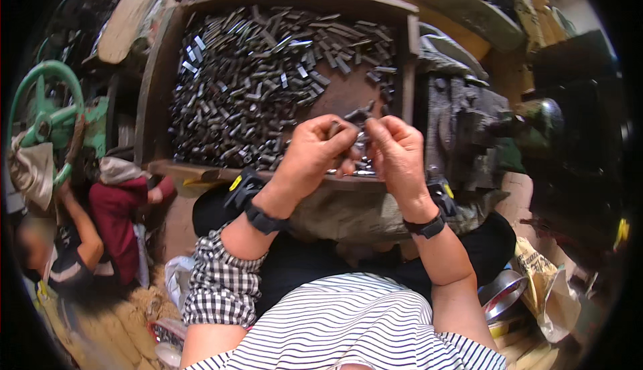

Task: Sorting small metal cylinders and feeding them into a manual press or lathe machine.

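A shallow wooden tray (155,88) in front of me holds a heap of small dark metal pieces (248,82), some with shiny faces. Over its near right part, my left hand (315,147) is closed, its thumb and fingers curled around small metal pieces. Close beside it, my right hand (400,159) is closed too, thumb and fingertips pinched on a small dark metal piece (360,112) that sits between the two hands. The fingers partly hide what each hand holds. Brighter pieces lie below and between my hands, near the tray's front edge.
To the right of the tray stands a greasy dark machine (469,129) with a rounded metal spindle (539,120). A green handwheel (47,112) is at the left, with another person (80,236) seated near it. A torn paper sack (546,289) lies at lower right.
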{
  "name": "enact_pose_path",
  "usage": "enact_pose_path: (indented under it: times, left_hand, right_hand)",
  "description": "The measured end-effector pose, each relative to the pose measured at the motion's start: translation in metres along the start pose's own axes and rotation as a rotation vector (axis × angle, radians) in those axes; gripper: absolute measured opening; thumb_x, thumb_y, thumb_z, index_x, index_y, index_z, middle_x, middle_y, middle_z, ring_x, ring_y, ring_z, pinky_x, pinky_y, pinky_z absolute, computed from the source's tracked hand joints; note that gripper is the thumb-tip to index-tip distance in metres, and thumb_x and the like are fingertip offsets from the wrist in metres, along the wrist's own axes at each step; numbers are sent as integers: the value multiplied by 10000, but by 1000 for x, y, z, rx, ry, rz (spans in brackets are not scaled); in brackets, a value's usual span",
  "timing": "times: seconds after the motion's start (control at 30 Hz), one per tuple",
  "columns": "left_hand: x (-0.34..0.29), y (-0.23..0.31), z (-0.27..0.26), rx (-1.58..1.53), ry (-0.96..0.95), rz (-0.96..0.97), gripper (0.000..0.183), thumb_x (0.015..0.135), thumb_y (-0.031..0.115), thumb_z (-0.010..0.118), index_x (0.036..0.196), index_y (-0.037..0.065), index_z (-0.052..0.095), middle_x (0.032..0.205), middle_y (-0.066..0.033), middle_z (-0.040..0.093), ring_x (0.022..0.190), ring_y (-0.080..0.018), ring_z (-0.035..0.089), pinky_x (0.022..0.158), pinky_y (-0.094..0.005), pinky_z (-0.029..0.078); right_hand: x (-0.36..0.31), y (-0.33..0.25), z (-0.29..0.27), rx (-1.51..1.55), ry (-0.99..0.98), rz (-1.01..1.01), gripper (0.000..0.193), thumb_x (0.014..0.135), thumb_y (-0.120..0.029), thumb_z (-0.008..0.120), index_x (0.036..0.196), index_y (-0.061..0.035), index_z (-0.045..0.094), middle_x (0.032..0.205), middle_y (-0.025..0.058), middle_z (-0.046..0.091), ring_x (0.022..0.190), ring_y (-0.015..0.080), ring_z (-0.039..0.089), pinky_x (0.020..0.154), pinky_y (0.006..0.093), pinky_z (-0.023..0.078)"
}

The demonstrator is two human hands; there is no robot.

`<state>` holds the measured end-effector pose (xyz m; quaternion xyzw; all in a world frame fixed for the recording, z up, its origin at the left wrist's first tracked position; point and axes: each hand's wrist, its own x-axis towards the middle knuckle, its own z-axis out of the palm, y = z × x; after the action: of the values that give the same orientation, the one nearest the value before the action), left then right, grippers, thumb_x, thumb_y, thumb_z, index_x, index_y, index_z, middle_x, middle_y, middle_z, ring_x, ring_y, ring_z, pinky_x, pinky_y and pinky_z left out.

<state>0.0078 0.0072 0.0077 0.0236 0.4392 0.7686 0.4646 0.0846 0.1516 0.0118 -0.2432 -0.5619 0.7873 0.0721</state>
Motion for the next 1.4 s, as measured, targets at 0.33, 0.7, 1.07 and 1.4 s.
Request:
enact_pose_path:
  times: [0.33, 0.7, 1.07, 1.4]
  left_hand:
    - [5, -15, 3, 86, 122, 120, 117, 865, 108, 632, 945, 24, 618, 710, -23, 580, 549, -71, 511, 466, -170, 404]
    - [20, -17, 100, 239, 16, 40, 183, 850, 114, 645, 985, 0, 599, 780, -47, 617, 591, -106, 594, 493, -205, 459]
    - [101, -44, 105, 335, 54, 162, 158, 852, 111, 629, 952, 0, 577, 763, -66, 623, 608, -135, 637, 515, -227, 518]
    - [105, -40, 105, 293, -140, 32, 144, 837, 121, 641, 902, 13, 573, 769, -98, 648, 611, -133, 646, 527, -221, 520]
  right_hand:
    - [-100, -75, -30, -596, 142, -723, 281, 831, -148, 654, 1041, 14, 559, 749, 116, 626, 590, 216, 605, 534, 320, 469]
    - [-227, -159, -247, -967, 1099, -979, 353, 888, -158, 575, 1181, 29, 519, 1176, 121, 553, 1042, 242, 548, 894, 383, 432]
    - [-193, -189, -241, -475, 1005, -1042, 415, 813, -66, 653, 1196, 38, 533, 1174, 117, 575, 1060, 205, 554, 942, 359, 432]
    - [-205, -313, -200, -1088, 807, -762, 435, 848, -172, 592, 1199, 77, 528, 1172, 146, 571, 1062, 214, 534, 959, 336, 385]
